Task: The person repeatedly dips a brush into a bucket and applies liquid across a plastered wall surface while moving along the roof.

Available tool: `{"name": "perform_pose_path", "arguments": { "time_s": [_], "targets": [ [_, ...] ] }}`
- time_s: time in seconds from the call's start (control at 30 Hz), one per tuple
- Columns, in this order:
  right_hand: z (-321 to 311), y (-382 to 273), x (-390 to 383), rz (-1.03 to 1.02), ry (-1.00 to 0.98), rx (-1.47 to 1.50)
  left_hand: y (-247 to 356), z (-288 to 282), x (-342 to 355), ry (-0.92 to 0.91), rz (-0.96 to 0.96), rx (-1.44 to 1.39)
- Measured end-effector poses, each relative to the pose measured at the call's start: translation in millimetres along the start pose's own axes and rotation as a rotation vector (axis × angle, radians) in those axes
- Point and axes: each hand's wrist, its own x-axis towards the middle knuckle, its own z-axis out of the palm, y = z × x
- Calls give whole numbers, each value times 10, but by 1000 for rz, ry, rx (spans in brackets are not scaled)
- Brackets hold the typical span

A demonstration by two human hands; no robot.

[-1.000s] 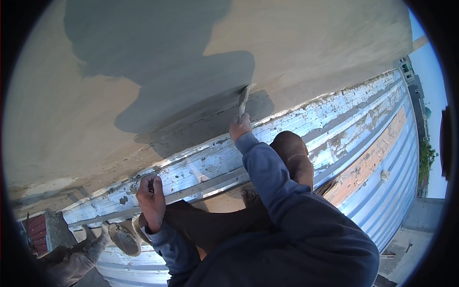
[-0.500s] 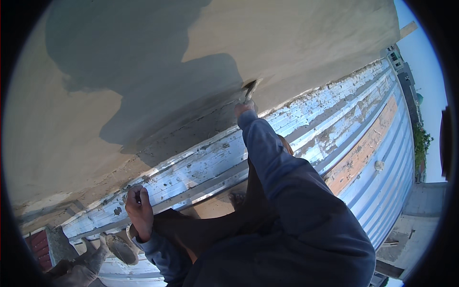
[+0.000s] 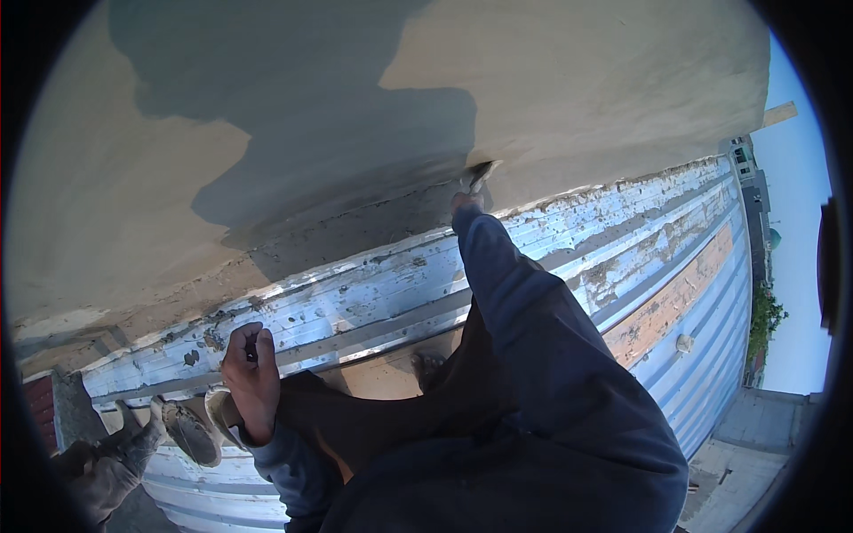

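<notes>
My right hand (image 3: 466,202) reaches out ahead, wrapped round a trowel (image 3: 482,174). The trowel's blade rests against the lower part of a grey-brown plastered wall (image 3: 569,98), at the edge of my shadow. Its handle is mostly hidden by my fingers. Low on the left, my left hand (image 3: 252,377) is curled into a loose fist, with a dark gap between thumb and fingers and nothing visible in it. Just beside that hand are a pale rounded rim (image 3: 216,410) and a mortar-caked oval thing (image 3: 192,435) whose kind I cannot tell.
White-blue corrugated metal sheets (image 3: 391,282), spattered with mortar, run along the wall's foot. A wooden plank (image 3: 680,293) lies on them at right. Dark-clad legs and a foot (image 3: 428,366) show below me. Greyish, dirt-covered shapes (image 3: 107,475) fill the lower left corner.
The view has shifted, so the wall and sheets sit differently in the picture. My right hand keeps the trowel on the wall, and my left hand remains curled.
</notes>
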Motion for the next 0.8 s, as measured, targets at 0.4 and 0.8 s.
{"name": "perform_pose_path", "arguments": {
  "time_s": [0.4, 0.8],
  "targets": [
    [303, 263, 177, 408, 408, 830, 35, -59, -62, 5, -54, -8],
    [325, -1424, -1236, 375, 619, 1681, 7, -72, 11, -4, -73, -12]
  ]
}}
